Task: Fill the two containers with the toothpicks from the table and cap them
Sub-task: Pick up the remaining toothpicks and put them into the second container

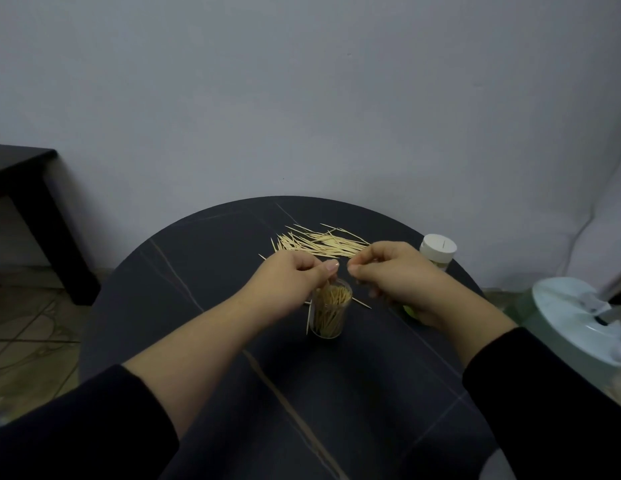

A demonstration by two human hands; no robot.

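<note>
While L hand (295, 273) pinches toothpicks (327, 285) over container (328, 325), R hand (395, 275) curls alongside.

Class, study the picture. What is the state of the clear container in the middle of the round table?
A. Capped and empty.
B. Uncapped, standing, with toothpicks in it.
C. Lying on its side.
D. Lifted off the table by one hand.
B: the clear container stands uncapped on the table with toothpicks upright inside, just under the left hand.
</note>
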